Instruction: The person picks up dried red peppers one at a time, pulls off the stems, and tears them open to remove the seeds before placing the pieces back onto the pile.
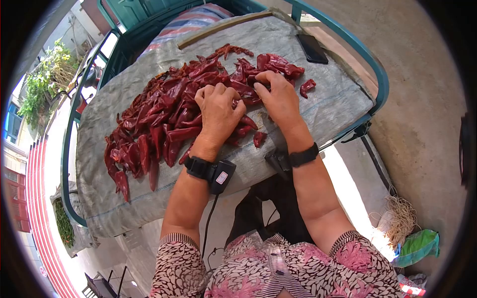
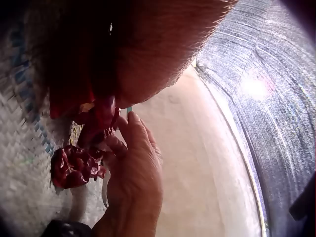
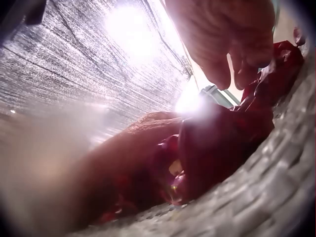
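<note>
A heap of glossy, wrinkled dried red chili peppers lies on a grey woven sheet. My left hand is at the heap's near right side, fingers curled over a chili pepper that shows below the hand in the left wrist view. Just right of it, my right hand bends thumb and fingers together at peppers on the heap's right edge. In the left wrist view its fingertips pinch at the end of a pepper. Part of what both hands hold is hidden under the fingers.
Single pepper pieces lie near the right hand and below the hands. A black phone and a wooden stick rest on the sheet. Green metal rails border it. A striped bag is behind.
</note>
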### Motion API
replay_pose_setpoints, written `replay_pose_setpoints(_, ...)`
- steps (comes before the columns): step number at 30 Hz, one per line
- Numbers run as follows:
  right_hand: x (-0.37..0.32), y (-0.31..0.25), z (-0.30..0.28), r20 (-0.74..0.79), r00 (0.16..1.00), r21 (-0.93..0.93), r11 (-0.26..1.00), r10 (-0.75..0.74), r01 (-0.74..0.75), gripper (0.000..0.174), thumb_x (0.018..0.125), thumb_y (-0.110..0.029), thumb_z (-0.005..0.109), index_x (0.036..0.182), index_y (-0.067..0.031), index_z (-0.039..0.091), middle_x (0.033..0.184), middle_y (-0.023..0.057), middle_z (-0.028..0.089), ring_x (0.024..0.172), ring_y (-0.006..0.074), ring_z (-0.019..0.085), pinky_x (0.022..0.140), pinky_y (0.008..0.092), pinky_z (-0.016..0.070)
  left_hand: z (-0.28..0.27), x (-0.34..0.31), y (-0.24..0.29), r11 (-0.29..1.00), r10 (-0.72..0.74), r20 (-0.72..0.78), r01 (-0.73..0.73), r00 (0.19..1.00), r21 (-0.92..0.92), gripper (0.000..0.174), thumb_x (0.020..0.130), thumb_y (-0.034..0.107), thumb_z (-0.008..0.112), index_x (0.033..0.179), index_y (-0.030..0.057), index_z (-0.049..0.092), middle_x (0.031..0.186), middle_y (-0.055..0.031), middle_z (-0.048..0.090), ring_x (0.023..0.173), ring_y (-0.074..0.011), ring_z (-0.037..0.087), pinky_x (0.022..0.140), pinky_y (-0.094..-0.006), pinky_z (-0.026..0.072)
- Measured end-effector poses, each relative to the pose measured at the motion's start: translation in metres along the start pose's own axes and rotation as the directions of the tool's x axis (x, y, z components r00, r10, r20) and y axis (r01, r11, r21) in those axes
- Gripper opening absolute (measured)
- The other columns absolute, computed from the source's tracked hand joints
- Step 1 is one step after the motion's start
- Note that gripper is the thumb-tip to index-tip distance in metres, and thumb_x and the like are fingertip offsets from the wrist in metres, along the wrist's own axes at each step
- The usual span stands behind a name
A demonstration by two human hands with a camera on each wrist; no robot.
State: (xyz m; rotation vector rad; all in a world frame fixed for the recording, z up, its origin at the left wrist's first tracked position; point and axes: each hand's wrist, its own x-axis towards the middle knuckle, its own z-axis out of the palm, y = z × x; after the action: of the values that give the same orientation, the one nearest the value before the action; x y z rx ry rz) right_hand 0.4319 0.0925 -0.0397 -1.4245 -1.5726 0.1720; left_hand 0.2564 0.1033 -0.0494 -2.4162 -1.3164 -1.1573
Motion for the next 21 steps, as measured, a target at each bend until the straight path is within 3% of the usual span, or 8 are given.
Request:
replay_pose_setpoints(6, 0.0, -0.006, -0.008, 0.247, 0.962, 0.138, 0.979, 0.115, -0.152, 0.027, 0.092, -0.026, 0.068, 0.108, -0.0047, 0.07, 0.101, 0.0156, 0.073, 0.096, 0.0335, 0.07, 0.084, 0.0424, 0.0529, -0.003, 0.005, 0.0, 0.995, -0.077, -0.108, 0.07, 0.991, -0.064, 0.009, 0.077, 0.017, 0.072, 0.083, 0.0112, 0.07, 0.085, -0.0026, 0.062, 0.091, -0.0239, 0.056, 0.094, -0.0419, 0.0346)
replay_pose_setpoints(12, 0.003, 0.0, -0.006, 0.202, 0.966, 0.437, 0.868, 0.162, -0.237, 0.026, 0.088, -0.018, 0.073, 0.11, -0.004, 0.071, 0.095, 0.0095, 0.075, 0.08, 0.0162, 0.068, 0.072, 0.0314, 0.0529, -0.005, 0.007, 0.002, 0.995, -0.069, -0.164, 0.057, 0.984, -0.078, 0.012, 0.076, 0.011, 0.069, 0.088, 0.0115, 0.069, 0.09, -0.0024, 0.063, 0.094, -0.0242, 0.057, 0.091, -0.0404, 0.0373)
replay_pose_setpoints(14, 0.004, -0.003, -0.018, 0.339, 0.92, 0.331, 0.891, 0.195, -0.311, 0.025, 0.089, -0.017, 0.073, 0.109, -0.0037, 0.071, 0.09, 0.0067, 0.073, 0.073, 0.0124, 0.064, 0.068, 0.029, 0.0518, -0.005, 0.007, -0.001, 0.998, -0.055, -0.151, 0.051, 0.987, -0.031, 0.014, 0.076, 0.009, 0.068, 0.09, 0.0114, 0.068, 0.095, -0.0023, 0.064, 0.097, -0.0247, 0.057, 0.092, -0.0408, 0.0373)
replay_pose_setpoints(15, 0.005, -0.005, -0.022, 0.404, 0.889, 0.274, 0.898, 0.217, -0.343, 0.024, 0.089, -0.017, 0.074, 0.109, -0.0035, 0.071, 0.088, 0.0053, 0.073, 0.07, 0.0105, 0.063, 0.066, 0.0277, 0.0513, -0.005, 0.006, -0.002, 0.997, -0.056, -0.126, 0.049, 0.991, -0.053, 0.02, 0.076, 0.008, 0.068, 0.095, 0.0114, 0.068, 0.098, -0.003, 0.065, 0.1, -0.0252, 0.057, 0.095, -0.0416, 0.0363)
replay_pose_setpoints(18, 0.006, -0.002, -0.024, 0.387, 0.897, 0.386, 0.846, 0.213, -0.368, 0.022, 0.087, -0.015, 0.075, 0.106, -0.0035, 0.071, 0.082, 0.0021, 0.069, 0.067, 0.0084, 0.06, 0.063, 0.0262, 0.0501, -0.004, 0.006, -0.001, 0.994, -0.038, -0.05, 0.033, 0.998, -0.1, 0.039, 0.076, 0.009, 0.068, 0.115, 0.012, 0.066, 0.109, -0.0054, 0.067, 0.112, -0.0272, 0.055, 0.104, -0.0442, 0.032)
replay_pose_setpoints(21, 0.006, -0.001, -0.02, 0.199, 0.939, 0.624, 0.703, 0.279, -0.341, 0.021, 0.085, -0.014, 0.077, 0.103, -0.0031, 0.071, 0.076, 0.0006, 0.065, 0.066, 0.0065, 0.058, 0.061, 0.0267, 0.0496, -0.005, 0.006, 0.002, 0.996, 0.007, 0.023, -0.005, 1.0, -0.089, 0.061, 0.077, 0.012, 0.069, 0.137, 0.0131, 0.057, 0.12, -0.0081, 0.067, 0.125, -0.0298, 0.05, 0.111, -0.0473, 0.0255)
